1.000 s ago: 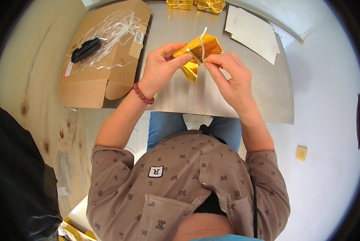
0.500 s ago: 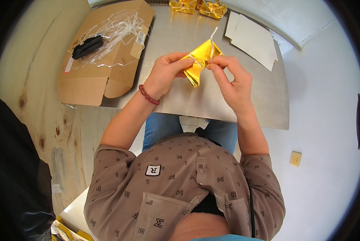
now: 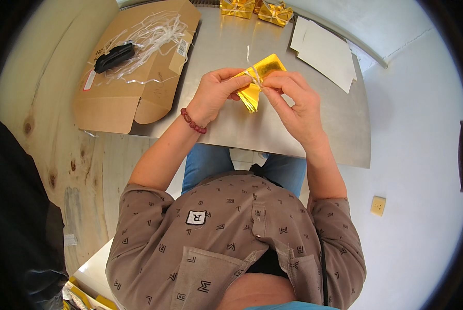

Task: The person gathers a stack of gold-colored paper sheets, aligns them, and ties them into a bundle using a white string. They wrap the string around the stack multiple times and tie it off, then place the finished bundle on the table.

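Note:
Above the table, my left hand (image 3: 218,93) pinches a bundle of folded gold foil paper (image 3: 250,97) between thumb and fingers. A thin white ribbon (image 3: 249,59) crosses the bundle's middle, one loose end sticking up past the far side. Close beside it, my right hand (image 3: 296,101) is closed, thumb and forefinger pinching the ribbon near where it crosses the foil. The bundle fans out at its near end and spreads flat at its far right end. My fingers hide part of the ribbon's crossing.
A flattened brown cardboard box (image 3: 154,98) at the left carries a heap of white ribbons (image 3: 156,39) and a black tool-like object (image 3: 114,57). Tied gold foil bundles (image 3: 275,13) stand at the table's far edge. White sheets (image 3: 324,54) lie at the right of the metal table (image 3: 340,134).
My right hand has shifted slightly left, toward my left hand. The ribbon's upright end has swung left, and the foil's far part has turned and shows flatter.

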